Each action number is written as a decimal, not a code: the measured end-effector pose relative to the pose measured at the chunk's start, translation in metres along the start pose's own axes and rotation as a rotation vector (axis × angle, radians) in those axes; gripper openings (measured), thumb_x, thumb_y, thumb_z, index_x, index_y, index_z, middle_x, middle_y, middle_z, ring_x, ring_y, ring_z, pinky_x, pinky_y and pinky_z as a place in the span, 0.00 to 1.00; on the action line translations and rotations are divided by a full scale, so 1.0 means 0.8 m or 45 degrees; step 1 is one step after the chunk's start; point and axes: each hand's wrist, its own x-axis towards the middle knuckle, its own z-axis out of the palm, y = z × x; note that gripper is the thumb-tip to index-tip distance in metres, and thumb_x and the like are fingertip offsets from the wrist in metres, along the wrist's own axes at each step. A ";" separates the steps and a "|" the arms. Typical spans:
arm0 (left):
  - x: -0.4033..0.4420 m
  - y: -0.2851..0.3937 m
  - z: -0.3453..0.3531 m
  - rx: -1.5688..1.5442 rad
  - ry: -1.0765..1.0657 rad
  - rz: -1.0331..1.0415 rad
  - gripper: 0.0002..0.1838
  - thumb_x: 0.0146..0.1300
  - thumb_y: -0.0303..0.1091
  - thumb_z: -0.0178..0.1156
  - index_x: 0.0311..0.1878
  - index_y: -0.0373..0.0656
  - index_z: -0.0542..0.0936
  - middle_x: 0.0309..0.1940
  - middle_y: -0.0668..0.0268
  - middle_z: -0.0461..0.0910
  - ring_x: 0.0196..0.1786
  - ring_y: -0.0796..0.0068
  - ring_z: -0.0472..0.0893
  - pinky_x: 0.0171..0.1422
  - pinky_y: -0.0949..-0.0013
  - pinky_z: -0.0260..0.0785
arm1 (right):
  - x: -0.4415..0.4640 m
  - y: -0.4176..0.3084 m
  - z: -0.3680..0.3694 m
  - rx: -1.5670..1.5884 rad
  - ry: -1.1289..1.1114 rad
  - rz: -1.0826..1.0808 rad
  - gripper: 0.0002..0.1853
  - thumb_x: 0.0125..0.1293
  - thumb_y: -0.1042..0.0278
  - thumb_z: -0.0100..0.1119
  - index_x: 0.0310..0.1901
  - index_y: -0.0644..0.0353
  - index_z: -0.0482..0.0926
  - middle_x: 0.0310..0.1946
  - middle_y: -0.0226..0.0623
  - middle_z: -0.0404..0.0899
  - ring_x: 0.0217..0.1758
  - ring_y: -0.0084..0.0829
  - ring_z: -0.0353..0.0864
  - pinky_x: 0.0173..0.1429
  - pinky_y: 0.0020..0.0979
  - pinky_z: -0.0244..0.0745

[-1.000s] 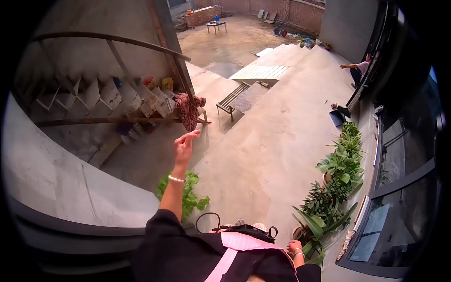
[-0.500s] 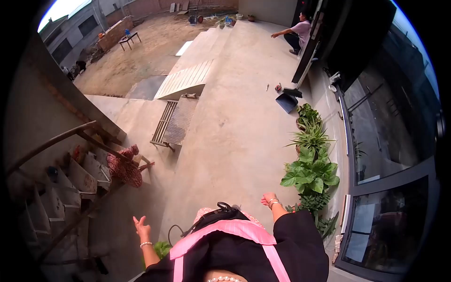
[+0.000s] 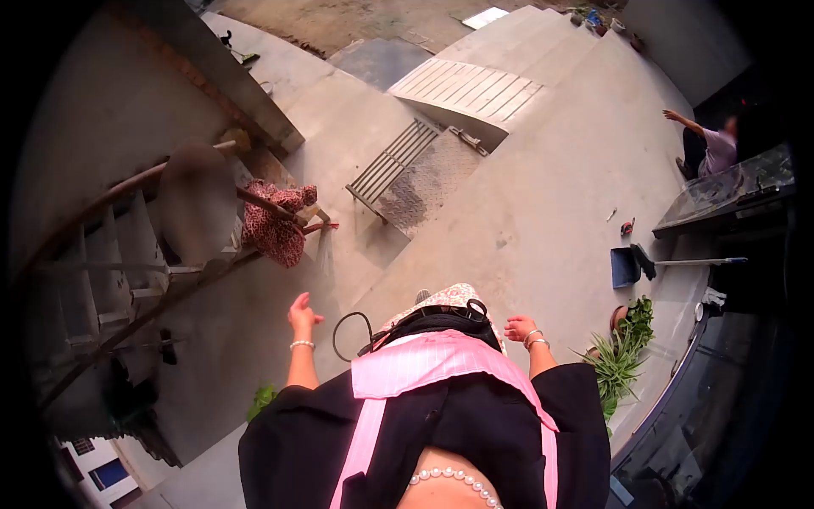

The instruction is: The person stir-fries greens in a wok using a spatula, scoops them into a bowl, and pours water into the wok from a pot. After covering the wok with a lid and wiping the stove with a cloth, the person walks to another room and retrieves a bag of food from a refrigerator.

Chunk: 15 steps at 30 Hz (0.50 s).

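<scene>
My left hand (image 3: pixel 303 314), with a pearl bracelet at its wrist, hangs in the air left of my body, its fingers apart and holding nothing. On the other side my right hand (image 3: pixel 520 327) has its fingers somewhat bent and apart, with nothing seen in it. Two bangles circle that wrist. Between the hands are a pink apron (image 3: pixel 449 360) and a black bag (image 3: pixel 441 324) with a looped cord. A red patterned cloth (image 3: pixel 275 225) hangs on the stair railing beyond my left hand.
A slatted bench (image 3: pixel 394 165) stands beside a white slatted ramp (image 3: pixel 471 87). At right lie a blue dustpan (image 3: pixel 625 268) and a broom (image 3: pixel 695 262), near potted plants (image 3: pixel 617 365). A person (image 3: pixel 716 151) sits by the doorway. Stairs (image 3: pixel 114 263) are at left.
The view has swung, bringing the bench and railing back toward the right. My left hand is higher in view than half a second ago, and my right hand has come up slightly.
</scene>
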 end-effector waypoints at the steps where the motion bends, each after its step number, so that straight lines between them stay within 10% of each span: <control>1: 0.051 -0.010 0.017 0.144 0.033 0.230 0.24 0.48 0.22 0.50 0.53 0.46 0.73 0.60 0.54 0.63 0.44 0.64 0.77 0.44 0.67 0.72 | 0.033 0.008 -0.015 0.002 -0.021 0.136 0.15 0.56 0.75 0.49 0.46 0.63 0.71 0.31 0.41 0.78 0.26 0.33 0.80 0.25 0.31 0.77; 4: 0.110 0.089 0.057 0.633 0.078 0.227 0.25 0.43 0.25 0.55 0.50 0.51 0.76 0.67 0.55 0.51 0.67 0.61 0.57 0.66 0.66 0.55 | 0.098 0.010 -0.052 0.111 0.139 0.388 0.10 0.60 0.73 0.46 0.42 0.64 0.72 0.28 0.44 0.78 0.24 0.38 0.80 0.23 0.37 0.78; 8: 0.178 0.136 0.094 0.339 0.246 0.101 0.24 0.41 0.30 0.61 0.48 0.49 0.77 0.65 0.53 0.54 0.65 0.60 0.60 0.66 0.69 0.55 | 0.224 0.014 -0.114 0.273 0.303 0.609 0.09 0.62 0.71 0.43 0.36 0.65 0.73 0.24 0.44 0.77 0.23 0.37 0.79 0.23 0.34 0.76; 15: 0.239 0.071 0.189 -0.018 0.116 -0.383 0.24 0.43 0.30 0.62 0.49 0.46 0.77 0.43 0.60 0.77 0.44 0.71 0.76 0.49 0.70 0.68 | 0.316 -0.548 0.004 0.185 0.020 -0.207 0.17 0.56 0.78 0.46 0.49 0.63 0.67 0.29 0.42 0.77 0.25 0.33 0.79 0.26 0.31 0.77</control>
